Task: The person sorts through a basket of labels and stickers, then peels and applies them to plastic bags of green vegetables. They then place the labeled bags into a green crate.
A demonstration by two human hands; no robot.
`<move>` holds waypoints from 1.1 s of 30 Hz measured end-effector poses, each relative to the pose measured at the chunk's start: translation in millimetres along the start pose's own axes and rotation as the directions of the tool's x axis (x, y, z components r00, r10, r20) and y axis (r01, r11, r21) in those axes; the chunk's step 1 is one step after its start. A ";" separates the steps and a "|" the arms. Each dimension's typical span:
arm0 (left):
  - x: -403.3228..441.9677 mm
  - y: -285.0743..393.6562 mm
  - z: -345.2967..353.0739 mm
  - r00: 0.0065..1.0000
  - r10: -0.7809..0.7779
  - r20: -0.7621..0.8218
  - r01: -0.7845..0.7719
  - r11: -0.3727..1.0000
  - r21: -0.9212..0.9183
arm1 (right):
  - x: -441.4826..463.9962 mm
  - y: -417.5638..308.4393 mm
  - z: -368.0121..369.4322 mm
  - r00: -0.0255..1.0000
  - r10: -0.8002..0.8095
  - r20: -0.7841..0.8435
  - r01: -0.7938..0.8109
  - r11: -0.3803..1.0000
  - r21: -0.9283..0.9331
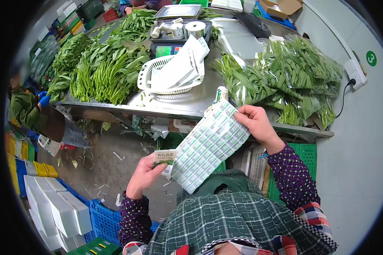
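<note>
My right hand (258,124) pinches the upper right corner of a sheet of small green-and-white stickers (210,146), which hangs tilted in front of my apron. In my left hand (144,177) is a printed vegetable label (164,156), held between thumb and fingers by the sheet's left edge. Whether the left fingers also touch the sheet, I cannot tell. Just beyond the sheet's top, a label roll (221,94) sits at the table edge. Bagged leafy greens (293,68) lie past my right hand.
A white plastic basket (147,76) with white paper sheets stands before a scale (164,51) bearing label rolls (195,29). Loose greens (106,72) are heaped to the left. A co-worker in blue gloves (44,100) stands at far left. Blue crates (104,221) and white foam boxes (57,204) are lower left.
</note>
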State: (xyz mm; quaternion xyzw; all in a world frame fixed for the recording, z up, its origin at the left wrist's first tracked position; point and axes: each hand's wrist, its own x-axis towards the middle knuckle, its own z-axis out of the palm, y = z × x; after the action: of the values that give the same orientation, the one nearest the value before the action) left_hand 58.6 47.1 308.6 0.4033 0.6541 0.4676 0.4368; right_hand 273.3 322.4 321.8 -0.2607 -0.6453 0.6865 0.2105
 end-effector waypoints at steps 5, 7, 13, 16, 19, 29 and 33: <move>25.6 19.9 -6.6 0.964 0.263 -0.041 -0.266 0.956 -0.122 | 6.2 -7.2 7.9 0.990 0.007 0.141 0.008 0.994 -0.108; 55.0 36.2 5.0 0.944 0.330 -0.010 -0.330 0.941 -0.079 | 12.4 -22.0 16.4 0.963 0.010 0.269 0.035 0.986 -0.163; 66.9 24.1 50.3 0.975 0.223 0.015 -0.203 0.911 -0.359 | 27.4 -48.7 26.0 0.920 0.057 0.389 0.044 0.968 -0.246; 60.9 6.8 62.6 0.978 0.127 -0.162 -0.194 0.839 -0.509 | 12.8 -23.9 8.6 0.983 0.023 0.180 -0.021 1.000 -0.011; 58.3 -1.2 74.1 0.953 0.008 -0.302 -0.214 0.724 -0.656 | -0.3 5.9 13.3 0.976 0.092 0.198 -0.108 0.992 0.069; 48.4 -5.3 49.3 0.972 0.057 -0.229 -0.179 0.809 -0.560 | 16.4 9.1 4.7 0.922 0.063 0.382 0.026 0.974 -0.224; 44.6 -8.1 50.0 0.967 0.028 -0.251 -0.159 0.840 -0.519 | 14.2 3.6 8.2 0.921 0.099 0.377 -0.024 0.980 -0.199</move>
State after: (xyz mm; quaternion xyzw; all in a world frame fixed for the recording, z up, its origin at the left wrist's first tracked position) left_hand 92.0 99.9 283.1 0.2395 0.5239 0.6964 0.4282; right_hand 257.3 324.6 317.3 -0.1601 -0.7281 0.6658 0.0322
